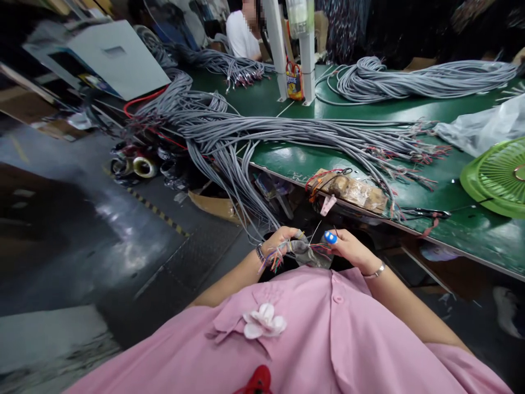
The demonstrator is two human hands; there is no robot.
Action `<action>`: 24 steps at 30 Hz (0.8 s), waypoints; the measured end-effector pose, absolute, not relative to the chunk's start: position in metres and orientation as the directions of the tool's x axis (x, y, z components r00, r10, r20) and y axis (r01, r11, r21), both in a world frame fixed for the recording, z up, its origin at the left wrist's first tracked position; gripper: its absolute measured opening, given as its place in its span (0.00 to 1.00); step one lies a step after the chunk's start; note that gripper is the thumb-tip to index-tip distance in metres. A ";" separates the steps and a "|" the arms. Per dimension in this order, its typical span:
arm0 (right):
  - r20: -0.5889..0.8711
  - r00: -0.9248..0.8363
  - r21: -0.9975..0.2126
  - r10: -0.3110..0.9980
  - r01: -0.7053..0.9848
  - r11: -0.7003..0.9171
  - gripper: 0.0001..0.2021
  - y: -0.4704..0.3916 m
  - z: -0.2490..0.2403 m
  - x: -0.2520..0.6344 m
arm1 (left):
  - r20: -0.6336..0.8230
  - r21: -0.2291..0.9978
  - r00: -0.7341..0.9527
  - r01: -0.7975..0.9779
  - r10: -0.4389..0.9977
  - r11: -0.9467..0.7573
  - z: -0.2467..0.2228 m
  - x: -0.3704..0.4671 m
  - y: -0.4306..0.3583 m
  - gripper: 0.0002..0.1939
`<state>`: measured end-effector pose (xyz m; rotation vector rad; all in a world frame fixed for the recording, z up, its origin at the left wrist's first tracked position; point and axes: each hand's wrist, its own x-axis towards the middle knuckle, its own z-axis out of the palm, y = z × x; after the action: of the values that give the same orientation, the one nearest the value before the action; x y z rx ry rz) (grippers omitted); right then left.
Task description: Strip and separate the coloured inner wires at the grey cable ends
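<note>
Close to my body, my left hand [286, 236] is closed around the ends of several grey cables [256, 205] that hang down from the table edge. Thin coloured wires [275, 258] fan out below its fingers. Opposite it, my right hand [348, 247] pinches the coloured inner wires [322, 248] of a cable end, with a blue cover [330, 237] on one of its digits. A thin pale strand sticks up between the two hands. Grey material lies beneath them on my lap.
The green table [287, 156] carries a long bundle of grey cables [295, 128], a coiled bundle [410, 79], a taped block [356, 191], tweezers-like tool [426, 212] and a green fan [502, 178]. A white machine [123, 57] stands left. A person [241, 33] sits across.
</note>
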<state>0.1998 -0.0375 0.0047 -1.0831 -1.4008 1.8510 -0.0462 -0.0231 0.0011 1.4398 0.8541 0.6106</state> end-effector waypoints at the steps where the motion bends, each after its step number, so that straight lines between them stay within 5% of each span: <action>1: -0.261 -0.528 -0.961 0.808 0.066 -0.267 0.27 -0.039 0.010 0.200 | -0.125 0.988 0.590 0.149 0.798 0.045 0.002 -0.046 -0.024 0.23; 6: -0.275 -0.497 -0.958 0.823 0.071 -0.277 0.24 -0.043 0.019 0.202 | -0.017 0.972 0.571 0.202 0.821 -0.120 -0.004 -0.045 -0.028 0.21; 11: -0.370 -0.542 -0.819 0.754 -0.192 -0.540 0.21 -0.044 0.006 0.201 | 0.459 0.756 0.429 0.272 0.778 -0.595 -0.022 -0.045 -0.033 0.13; 14: -0.395 -0.586 -0.706 0.708 -0.300 -0.642 0.20 -0.044 -0.002 0.198 | 0.620 0.625 0.347 0.324 0.704 -0.710 -0.029 -0.047 -0.034 0.10; 19: -0.401 -0.627 -0.625 0.668 -0.346 -0.700 0.19 -0.046 -0.005 0.192 | 0.568 0.616 0.351 0.418 0.745 -0.667 -0.029 -0.052 -0.031 0.10; 24: -0.375 -0.502 -0.798 0.779 -0.251 -0.547 0.19 -0.047 0.002 0.187 | 0.288 0.820 0.412 0.360 0.865 -0.445 -0.015 -0.053 -0.030 0.13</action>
<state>0.1871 -0.0468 0.0020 -0.9934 -0.9130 2.0816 -0.0533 -0.0296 -0.0145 1.9918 1.0375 0.9533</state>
